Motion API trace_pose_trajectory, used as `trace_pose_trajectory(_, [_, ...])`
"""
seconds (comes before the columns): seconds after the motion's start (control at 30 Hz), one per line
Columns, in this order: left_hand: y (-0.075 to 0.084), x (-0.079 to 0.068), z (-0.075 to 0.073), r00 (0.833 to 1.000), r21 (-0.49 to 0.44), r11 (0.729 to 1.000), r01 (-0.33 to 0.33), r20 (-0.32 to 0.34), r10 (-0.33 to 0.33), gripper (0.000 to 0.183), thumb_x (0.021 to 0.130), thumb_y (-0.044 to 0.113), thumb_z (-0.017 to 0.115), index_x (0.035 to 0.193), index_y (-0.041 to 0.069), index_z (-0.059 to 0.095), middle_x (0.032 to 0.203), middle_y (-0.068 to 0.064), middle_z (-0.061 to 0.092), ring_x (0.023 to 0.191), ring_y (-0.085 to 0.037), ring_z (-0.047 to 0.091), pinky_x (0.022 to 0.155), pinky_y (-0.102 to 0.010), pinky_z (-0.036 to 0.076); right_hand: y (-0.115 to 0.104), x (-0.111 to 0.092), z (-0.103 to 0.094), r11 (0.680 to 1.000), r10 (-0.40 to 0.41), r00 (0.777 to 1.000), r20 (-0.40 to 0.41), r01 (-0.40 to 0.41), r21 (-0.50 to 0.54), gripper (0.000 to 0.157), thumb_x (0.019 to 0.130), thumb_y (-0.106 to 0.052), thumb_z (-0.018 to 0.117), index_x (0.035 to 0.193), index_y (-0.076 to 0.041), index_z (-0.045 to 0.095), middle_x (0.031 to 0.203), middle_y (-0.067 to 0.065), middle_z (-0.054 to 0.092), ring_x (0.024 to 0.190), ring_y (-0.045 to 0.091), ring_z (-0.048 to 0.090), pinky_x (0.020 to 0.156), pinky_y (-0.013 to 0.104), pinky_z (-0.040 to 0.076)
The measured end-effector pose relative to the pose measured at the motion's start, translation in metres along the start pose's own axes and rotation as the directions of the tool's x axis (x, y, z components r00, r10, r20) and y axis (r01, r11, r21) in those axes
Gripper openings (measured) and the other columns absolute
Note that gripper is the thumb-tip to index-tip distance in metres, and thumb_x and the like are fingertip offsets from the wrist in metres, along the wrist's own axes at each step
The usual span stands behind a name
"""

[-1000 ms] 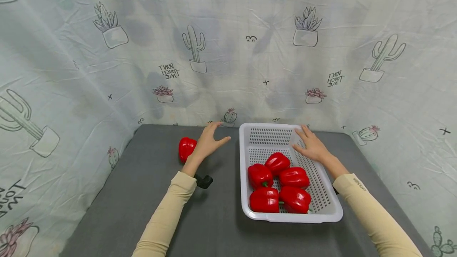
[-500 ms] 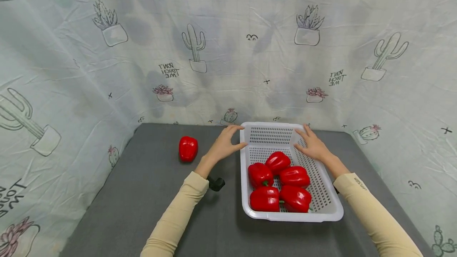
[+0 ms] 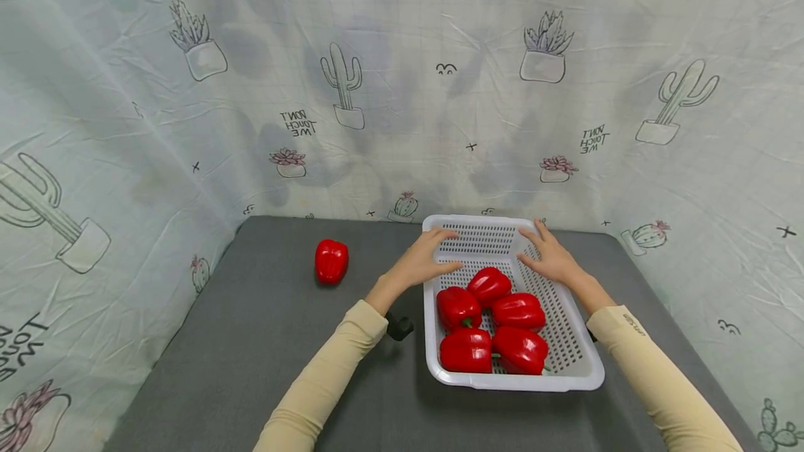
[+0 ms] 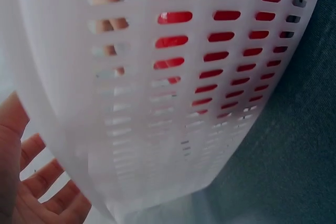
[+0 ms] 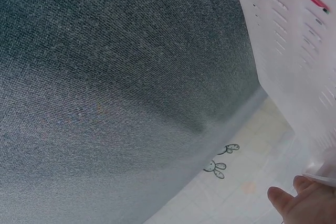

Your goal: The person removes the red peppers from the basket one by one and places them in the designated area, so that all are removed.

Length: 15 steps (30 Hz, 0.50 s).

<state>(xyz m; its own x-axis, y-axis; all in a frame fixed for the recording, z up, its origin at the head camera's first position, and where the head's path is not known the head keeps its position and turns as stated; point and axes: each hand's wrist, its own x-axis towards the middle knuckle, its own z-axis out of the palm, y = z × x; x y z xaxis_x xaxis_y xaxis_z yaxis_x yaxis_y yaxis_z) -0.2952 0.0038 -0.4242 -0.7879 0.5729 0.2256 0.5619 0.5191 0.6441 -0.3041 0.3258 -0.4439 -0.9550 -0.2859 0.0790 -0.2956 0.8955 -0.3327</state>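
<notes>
A white slotted plastic basket (image 3: 430, 340) holds several red bell peppers (image 3: 518, 312) in its near part. Over its left rim reaches my left hand (image 3: 414, 265), thumb and fingers spread apart with nothing between them. The left wrist view shows that hand (image 4: 44, 192) beyond the basket's perforated side wall (image 4: 142, 103). At the right rim rests my right hand (image 3: 549, 258), its fingers spread and extended over the basket's inside; only part of the hand (image 5: 310, 203) shows by the rim in the right wrist view.
A lone red bell pepper (image 3: 331, 261) stands on the dark grey table (image 3: 251, 340), left of the basket. Behind and beside the table hangs a pale cloth (image 3: 402, 103) printed with cacti. A black wrist device (image 3: 399, 328) sits under my left wrist.
My left hand has moved right, from beside the lone pepper to over the basket's left rim, uncovering that pepper. The right hand and the basket stay in place.
</notes>
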Motion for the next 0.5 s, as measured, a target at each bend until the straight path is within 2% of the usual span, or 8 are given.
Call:
trace_pose_trajectory(0.13, [0.002,0.004,0.003,0.999,0.015,1.0,-0.011,0.043,0.01,0.06,0.085,0.042,0.064,0.136,0.017,0.045,0.14,-0.004,0.04,0.127,-0.02,0.04,0.101,-0.04,0.041,-0.001,0.0,0.001,1.0,0.003,1.0,0.0,-0.003,0.003,0.065,0.09,-0.034,0.057,0.141,-0.002,0.033,0.149,0.031,0.006,0.133,0.053,0.015,0.099,0.068,0.025])
trace_pose_trajectory(0.27, [0.007,0.009,-0.002,0.993,0.021,0.999,-0.042,0.112,0.039,0.062,0.085,0.041,0.063,0.138,0.016,0.042,0.141,-0.005,0.039,0.128,-0.019,0.038,0.103,-0.039,0.039,-0.003,0.0,0.001,1.0,-0.001,1.0,-0.002,0.001,0.013,0.064,0.09,-0.034,0.056,0.14,-0.002,0.035,0.149,0.031,0.007,0.132,0.053,0.016,0.098,0.069,0.025])
trace_pose_trajectory(0.5, [0.016,0.027,-0.011,0.975,0.014,0.995,-0.1,0.203,0.095,0.065,0.085,0.039,0.065,0.139,0.013,0.04,0.14,-0.005,0.042,0.127,-0.018,0.041,0.104,-0.034,0.037,0.001,-0.001,0.002,0.996,-0.063,0.996,-0.061,0.067,0.065,0.066,0.09,-0.049,0.05,0.141,-0.009,0.036,0.15,0.029,0.008,0.131,0.054,0.016,0.092,0.073,0.025])
